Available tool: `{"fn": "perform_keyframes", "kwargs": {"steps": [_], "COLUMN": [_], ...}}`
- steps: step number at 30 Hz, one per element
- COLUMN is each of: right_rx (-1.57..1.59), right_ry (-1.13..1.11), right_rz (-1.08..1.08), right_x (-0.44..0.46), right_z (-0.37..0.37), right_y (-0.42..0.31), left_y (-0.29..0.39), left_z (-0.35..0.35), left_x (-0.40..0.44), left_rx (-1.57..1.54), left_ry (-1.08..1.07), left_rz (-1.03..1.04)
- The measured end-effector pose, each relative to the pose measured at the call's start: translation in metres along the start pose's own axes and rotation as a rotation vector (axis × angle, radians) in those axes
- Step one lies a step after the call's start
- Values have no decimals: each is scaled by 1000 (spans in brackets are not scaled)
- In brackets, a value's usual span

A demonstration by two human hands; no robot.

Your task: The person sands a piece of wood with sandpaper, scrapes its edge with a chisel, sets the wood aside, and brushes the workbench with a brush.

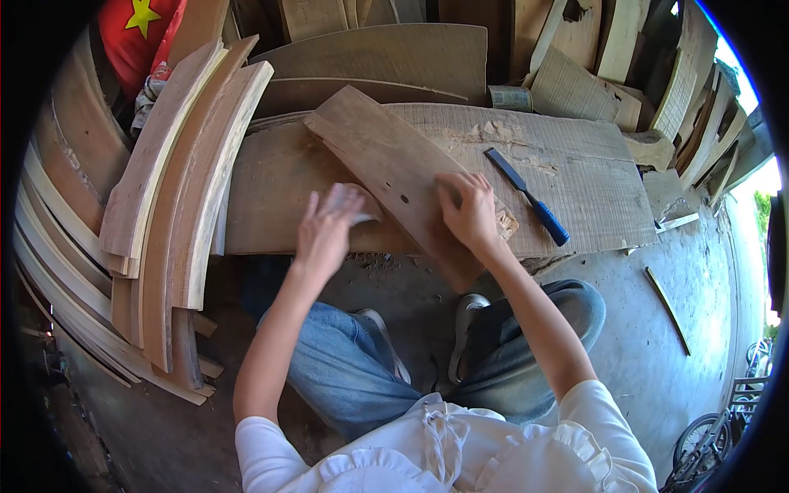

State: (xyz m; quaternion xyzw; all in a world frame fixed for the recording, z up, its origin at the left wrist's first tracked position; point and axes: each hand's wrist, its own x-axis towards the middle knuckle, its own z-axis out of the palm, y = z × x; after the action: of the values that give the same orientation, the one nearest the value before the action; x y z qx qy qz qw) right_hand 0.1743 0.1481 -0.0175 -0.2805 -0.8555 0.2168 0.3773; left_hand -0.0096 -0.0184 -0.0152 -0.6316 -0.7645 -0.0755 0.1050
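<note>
A brown plank (386, 168) with small dark holes lies slantwise across a wide board (575, 152), its near end jutting past the board's front edge. On the plank's right edge rests my right hand (470, 205), fingers curled against the wood. My left hand (330, 226) is left of the plank, blurred, fingers apart; something pale and thin shows beside it, too blurred to make out. A chisel (538, 205) with a blue handle lies on the board to the right of my right hand.
Long curved planks (177, 189) are stacked at the left. More boards (386, 62) stand behind the wide board. A tin (510, 98) sits at the back. A thin strip (667, 311) lies on the floor at right, and a bicycle (703, 444) stands at lower right.
</note>
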Motion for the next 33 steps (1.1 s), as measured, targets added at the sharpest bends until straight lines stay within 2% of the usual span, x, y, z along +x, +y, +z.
{"fn": "perform_keyframes", "kwargs": {"steps": [1, 3, 5, 8, 11, 15, 19, 21, 23, 24, 26, 27, 29, 30, 32, 33], "right_rx": [-94, -221, -293, -326, -380, -357, -356, -315, -371, -347, -318, -308, -302, -270, -238, -244], "right_ry": [-14, -148, -256, -296, -433, -487, -639, -737, -759, -749, -746, -724, -707, -649, -595, -543], "right_rz": [-44, -1, 66, 145, 180, 136, 65, -75, -85, -146, -211, -220, -229, -231, -232, -254], "right_x": [-4, -11, -7, 3, 10, 14, 37, 45, 46, 47, 46, 46, 44, 42, 39, 37], "right_z": [1, 4, 10, 14, 12, 4, -9, -18, -27, -29, -28, -28, -25, -22, -20, -20], "right_y": [-5, -17, -25, -34, -37, -31, -13, -1, 4, 11, 21, 23, 26, 27, 32, 32], "left_y": [-12, -23, -22, -17, -14, -13, -15, -12, -7, -5, -3, -4, -3, 2, 13, 16], "left_z": [2, 3, 3, 3, 6, 7, 6, 3, -5, -8, -12, -12, -2, 0, 5, 8], "left_x": [3, 4, 4, 2, 6, 10, 6, 5, 2, 4, 9, 12, 12, 10, 2, -1], "left_rx": [84, -143, -202, -220, -241, -277, -310, -330, -484, -487, -468, -372, -278, -339, -245, -277], "left_ry": [-67, -79, -57, -72, 72, 133, 172, 189, 351, 352, 638, 659, 531, 393, 103, 57], "left_rz": [-85, -272, -319, -380, -330, -313, -232, -201, -196, -199, -119, -72, 78, 153, 317, 334]}}
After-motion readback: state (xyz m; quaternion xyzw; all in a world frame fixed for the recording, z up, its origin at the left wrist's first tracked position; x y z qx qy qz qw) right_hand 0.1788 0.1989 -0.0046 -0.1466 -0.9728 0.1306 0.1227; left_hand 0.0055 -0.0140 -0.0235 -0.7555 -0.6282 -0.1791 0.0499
